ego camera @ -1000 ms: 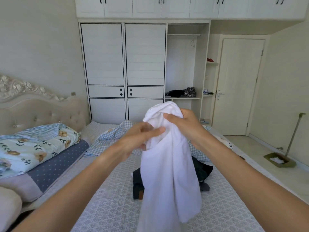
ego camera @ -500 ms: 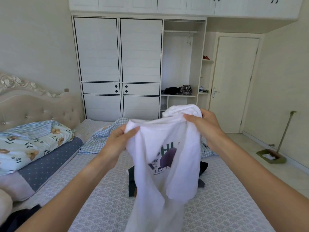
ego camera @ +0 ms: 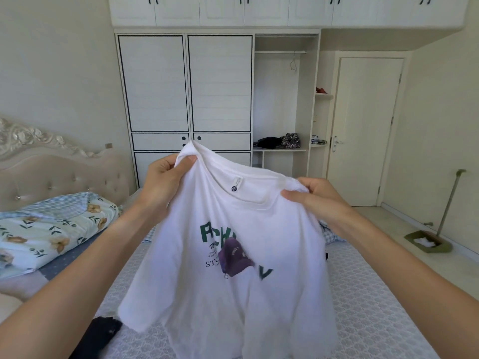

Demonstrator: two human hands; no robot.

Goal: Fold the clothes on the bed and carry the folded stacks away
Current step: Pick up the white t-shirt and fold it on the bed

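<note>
A white T-shirt [ego camera: 233, 294] with green lettering and a purple print hangs spread out in front of me above the bed [ego camera: 363, 307]. My left hand [ego camera: 166, 182] pinches its left shoulder by the collar. My right hand [ego camera: 318, 200] grips the right shoulder, a little lower. The shirt's print side faces me and its hem hangs down toward the mattress. A dark garment [ego camera: 101, 335] lies on the bed at the lower left. The shirt hides the other clothes behind it.
A floral quilt [ego camera: 51, 229] lies folded by the padded headboard [ego camera: 64, 174] on the left. A white wardrobe [ego camera: 186, 99] stands ahead, with clothes [ego camera: 280, 142] on its open shelf. A door [ego camera: 363, 130] is at right, a dustpan with broom [ego camera: 430, 242] on the floor.
The bunched white shirt has been opened out: my hands moved apart along its shoulders, the left one rising. The print now shows fully.
</note>
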